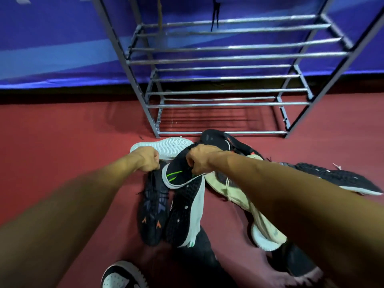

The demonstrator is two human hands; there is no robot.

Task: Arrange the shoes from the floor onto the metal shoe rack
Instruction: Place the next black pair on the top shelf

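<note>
Staging a lift off the floor (62, 142), 6 o'clock of the rack (228, 104): dark shoe (152, 208) is clenched by left hand (146, 160), green-striped shoe (176, 173) by right hand (202, 160), likely so both are shelved together.

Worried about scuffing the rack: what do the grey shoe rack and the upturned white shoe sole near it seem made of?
Grey bar shoe rack: metal, probably steel tube, semi-gloss; bright streaks run along its bars. Upturned white shoe sole: likely moulded rubber, matte, with ridged tread.
</note>
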